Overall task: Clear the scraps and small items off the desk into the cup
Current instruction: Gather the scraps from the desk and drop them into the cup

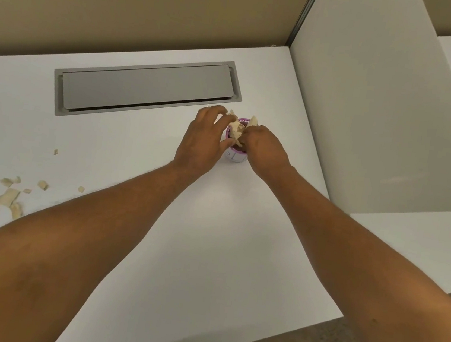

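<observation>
A small white cup (236, 155) with a purple rim stands on the white desk (212, 226), mostly hidden by my hands. Pale beige scraps (234, 133) stick up out of its mouth. My left hand (204, 139) curls around the cup's left side, its fingertips touching the scraps. My right hand (264, 147) comes in from the right with fingers closed on the scraps above the cup. Several more beige scraps (6, 196) lie scattered at the desk's left edge, far from both hands.
A grey cable hatch (146, 87) is set into the desk behind the cup. A white divider panel (367, 117) stands to the right, a tan partition (139, 4) behind. The desk's front edge runs diagonally at lower right, with floor beyond.
</observation>
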Available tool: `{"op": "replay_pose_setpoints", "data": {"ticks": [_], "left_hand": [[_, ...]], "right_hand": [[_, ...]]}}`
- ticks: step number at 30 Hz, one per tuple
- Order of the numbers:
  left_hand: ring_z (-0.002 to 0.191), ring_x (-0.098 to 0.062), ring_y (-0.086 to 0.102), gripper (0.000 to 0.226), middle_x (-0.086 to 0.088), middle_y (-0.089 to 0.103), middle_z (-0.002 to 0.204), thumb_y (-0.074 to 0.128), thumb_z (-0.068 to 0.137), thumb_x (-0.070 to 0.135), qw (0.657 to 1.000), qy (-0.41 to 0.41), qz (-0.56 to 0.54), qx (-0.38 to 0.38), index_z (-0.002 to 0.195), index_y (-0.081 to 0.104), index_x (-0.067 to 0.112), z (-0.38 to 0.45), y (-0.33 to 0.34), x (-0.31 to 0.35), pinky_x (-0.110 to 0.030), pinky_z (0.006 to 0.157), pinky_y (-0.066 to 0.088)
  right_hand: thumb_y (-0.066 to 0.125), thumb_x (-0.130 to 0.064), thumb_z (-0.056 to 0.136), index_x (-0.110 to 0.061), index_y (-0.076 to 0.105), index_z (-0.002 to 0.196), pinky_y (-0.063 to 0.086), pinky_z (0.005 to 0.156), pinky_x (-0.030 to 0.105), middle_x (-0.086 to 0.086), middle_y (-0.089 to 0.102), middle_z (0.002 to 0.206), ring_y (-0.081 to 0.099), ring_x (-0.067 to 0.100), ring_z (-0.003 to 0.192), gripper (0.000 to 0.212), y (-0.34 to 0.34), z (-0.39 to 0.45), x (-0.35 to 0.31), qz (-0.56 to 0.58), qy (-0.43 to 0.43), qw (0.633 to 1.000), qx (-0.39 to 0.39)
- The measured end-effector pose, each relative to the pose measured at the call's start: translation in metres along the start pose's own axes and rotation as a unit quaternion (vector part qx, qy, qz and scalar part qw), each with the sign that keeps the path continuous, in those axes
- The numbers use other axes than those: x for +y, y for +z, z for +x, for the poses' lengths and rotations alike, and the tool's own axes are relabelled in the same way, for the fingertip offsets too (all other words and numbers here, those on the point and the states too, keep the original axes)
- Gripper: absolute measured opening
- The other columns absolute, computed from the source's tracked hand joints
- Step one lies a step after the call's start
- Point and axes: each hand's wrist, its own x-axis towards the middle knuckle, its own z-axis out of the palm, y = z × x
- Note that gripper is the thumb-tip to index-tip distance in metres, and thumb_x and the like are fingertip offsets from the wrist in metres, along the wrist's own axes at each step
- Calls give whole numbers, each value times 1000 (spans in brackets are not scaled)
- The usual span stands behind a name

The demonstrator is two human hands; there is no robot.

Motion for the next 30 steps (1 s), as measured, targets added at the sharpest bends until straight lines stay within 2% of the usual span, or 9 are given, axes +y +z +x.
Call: {"op": "replay_pose_setpoints", "data": {"ticks": [4, 7, 11, 16, 20, 22, 24, 27, 30], "left_hand": [[137, -34, 48, 36, -10, 58, 145, 63, 101, 28, 999, 22, 11, -23, 134, 66, 13, 2, 7, -8, -49, 109, 48], [133, -36, 51, 30, -4, 65, 139, 55, 103, 30, 993, 81, 77, -28, 122, 73, 15, -1, 10, -16, -51, 101, 51], [146, -33, 39, 38, 4, 62, 145, 43, 106, 37, 985, 120, 95, -75, 124, 72, 21, -6, 6, -14, -54, 117, 34], [146, -28, 41, 43, 7, 67, 139, 39, 103, 38, 975, 156, 106, -120, 129, 71, 24, -1, 1, -17, -54, 123, 25], [109, -29, 65, 38, -7, 77, 109, 47, 98, 30, 976, 179, 92, -78, 109, 78, 12, 1, -2, -18, -48, 116, 40], [96, -30, 65, 29, -10, 72, 102, 55, 96, 24, 981, 182, 70, -21, 104, 78, 8, -1, -5, -15, -45, 101, 52], [104, -30, 61, 23, -12, 66, 112, 61, 94, 19, 984, 167, 56, 13, 110, 73, 8, -3, -6, -12, -42, 92, 53], [130, -29, 51, 39, -12, 57, 139, 58, 95, 18, 992, 114, 46, -4, 132, 61, 9, 0, -5, -8, -39, 110, 43], [124, -31, 55, 39, -11, 67, 129, 49, 94, 19, 987, 128, 73, -64, 129, 64, 8, 2, 0, -9, -45, 112, 41]], "right_hand": [[44, -46, 104, -10, 52, 105, 41, 104, 39, 12, 52, 104, 50, 28, 98, 37, -14, 2, -8, 34, -22, 996, -78], [44, -36, 106, -8, 50, 78, 41, 90, 36, 10, 55, 85, 51, 27, 93, 41, -22, 5, -12, 37, 52, 994, -88], [64, -14, 92, -5, 76, 96, 50, 72, 30, 15, 71, 92, 67, 31, 83, 15, -6, -2, 9, 151, 80, 985, 14], [71, -7, 88, -8, 77, 97, 54, 83, 32, 11, 73, 100, 67, 25, 88, 11, -2, -18, 22, 274, 80, 937, 204], [65, -18, 92, -7, 71, 117, 47, 89, 35, 14, 69, 116, 61, 31, 103, 28, 8, -23, 20, 207, -1, 950, 235], [67, -21, 90, -12, 67, 125, 52, 91, 38, 10, 68, 121, 61, 31, 105, 36, 13, -20, 18, 156, -38, 962, 223], [75, -18, 86, -14, 66, 127, 55, 92, 41, 9, 69, 125, 61, 33, 108, 42, 19, -18, 15, 112, -42, 972, 204], [78, -14, 84, -19, 66, 128, 49, 91, 41, 7, 70, 125, 61, 32, 110, 46, 23, -23, 10, 51, -33, 983, 175], [70, -5, 87, -21, 66, 129, 41, 94, 41, 4, 68, 129, 57, 32, 117, 45, 29, -25, 13, 40, -45, 983, 172]]}}
